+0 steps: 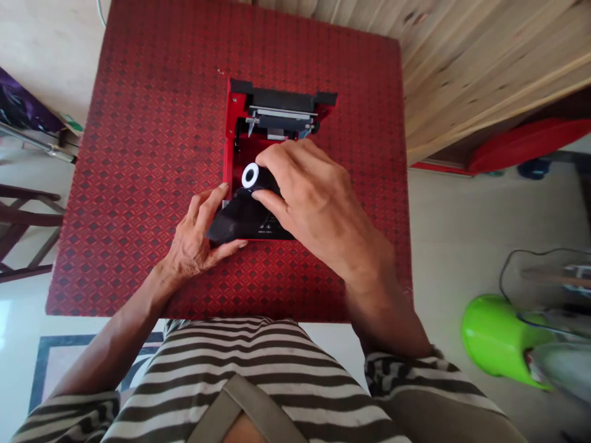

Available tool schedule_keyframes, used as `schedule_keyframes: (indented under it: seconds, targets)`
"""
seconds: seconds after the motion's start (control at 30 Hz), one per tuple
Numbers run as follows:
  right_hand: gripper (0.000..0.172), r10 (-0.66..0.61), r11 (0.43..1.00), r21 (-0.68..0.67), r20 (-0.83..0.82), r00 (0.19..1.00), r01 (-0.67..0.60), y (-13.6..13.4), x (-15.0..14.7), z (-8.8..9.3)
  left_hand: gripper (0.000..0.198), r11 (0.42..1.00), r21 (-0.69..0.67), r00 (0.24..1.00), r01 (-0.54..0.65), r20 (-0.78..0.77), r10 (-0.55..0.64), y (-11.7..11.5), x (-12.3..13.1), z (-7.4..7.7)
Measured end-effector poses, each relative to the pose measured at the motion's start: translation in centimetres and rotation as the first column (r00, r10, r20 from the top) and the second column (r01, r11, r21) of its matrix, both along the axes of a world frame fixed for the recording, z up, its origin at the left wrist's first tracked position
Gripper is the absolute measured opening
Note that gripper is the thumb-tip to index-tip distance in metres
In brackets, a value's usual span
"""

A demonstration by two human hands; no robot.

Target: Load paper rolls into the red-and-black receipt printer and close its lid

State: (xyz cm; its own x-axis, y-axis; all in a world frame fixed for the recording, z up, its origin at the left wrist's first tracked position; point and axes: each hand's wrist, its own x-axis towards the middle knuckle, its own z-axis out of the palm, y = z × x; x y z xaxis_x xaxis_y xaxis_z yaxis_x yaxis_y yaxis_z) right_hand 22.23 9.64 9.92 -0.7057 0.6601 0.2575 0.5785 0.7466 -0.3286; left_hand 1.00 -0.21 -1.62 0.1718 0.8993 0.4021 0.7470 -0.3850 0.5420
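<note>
Right fingers (277,159) pinching roll (263,179) at open device (228,161); left fingers (215,204) clasping its near-left corner; table (138,178) spreads wider leftward.

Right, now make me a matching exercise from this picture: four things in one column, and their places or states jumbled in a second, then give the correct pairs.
Column one
1. dark roll with a white ring-shaped end
2. open red-and-black device
3. bright green rounded plastic object
4. bare left hand

Column two
A. to the right of the table
B. thumb and fingers around the device's near left corner
C. pinched in the bare right hand
D. standing on the red patterned table

Pairs: 1-C, 2-D, 3-A, 4-B
</note>
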Motion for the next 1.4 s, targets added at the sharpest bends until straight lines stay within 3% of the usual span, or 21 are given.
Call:
schedule_keyframes:
  seconds: [0.07, 0.17, 0.3, 0.4, 0.8, 0.9, 1.07, 1.2, 1.33, 1.4]
  targets:
    - [0.021, 0.013, 1.000, -0.003, 0.027, 1.000, -0.013, 0.6, -0.5, -0.8, 0.096, 1.000, 0.022, 1.000, 0.001, -0.002, -0.001, 0.0, 0.1, 0.0]
    - [0.025, -0.002, 0.999, -0.039, 0.130, 0.991, 0.007, 1.3, -1.1, -1.4, 0.096, 1.000, 0.027, 1.000, 0.010, 0.011, -0.011, 0.0, 0.3, 0.1]
    - [0.027, -0.039, 0.996, -0.065, 0.331, 0.943, 0.064, 2.0, -2.2, -1.2, 0.095, 1.000, 0.004, 1.000, 0.022, 0.015, -0.022, 0.0, 0.2, 0.1]
    - [0.027, 0.004, 0.994, -0.099, 0.428, 0.904, 0.042, 2.8, -2.8, -1.0, 0.094, 1.000, 0.006, 0.999, 0.027, 0.023, -0.027, 0.0, 0.2, 0.1]
    - [0.018, -0.022, 0.985, -0.146, 0.403, 0.915, 0.087, 3.8, -3.4, -2.1, 0.097, 0.999, -0.007, 0.998, 0.032, 0.060, -0.032, -0.1, 0.2, 0.2]
    - [0.024, 0.018, 0.978, -0.204, 0.319, 0.948, 0.050, 3.4, -2.5, -1.2, 0.099, 0.999, -0.013, 0.997, 0.040, 0.065, -0.039, -0.1, 0.2, 0.2]
    - [0.043, 0.163, 0.948, -0.273, -0.021, 0.986, -0.162, 1.9, 0.6, 0.4, 0.097, 0.999, -0.028, 0.998, 0.040, 0.059, -0.038, -0.2, 0.0, 0.5]
    - [0.053, 0.233, 0.902, -0.340, -0.135, 0.963, -0.266, 0.8, 1.7, -0.4, 0.090, 0.998, -0.018, 0.994, 0.062, 0.091, -0.060, 0.1, -0.5, 0.8]
    - [0.046, 0.231, 0.895, -0.337, -0.207, 0.951, -0.291, 0.5, 1.6, -1.2, 0.092, 0.997, -0.038, 0.991, 0.060, 0.126, -0.055, 0.0, -1.0, 1.0]
    - [0.053, 0.219, 0.905, -0.316, -0.231, 0.948, -0.286, 0.2, 1.7, -1.1, 0.090, 0.995, -0.070, 0.985, 0.068, 0.161, -0.056, 0.0, -1.4, 1.3]
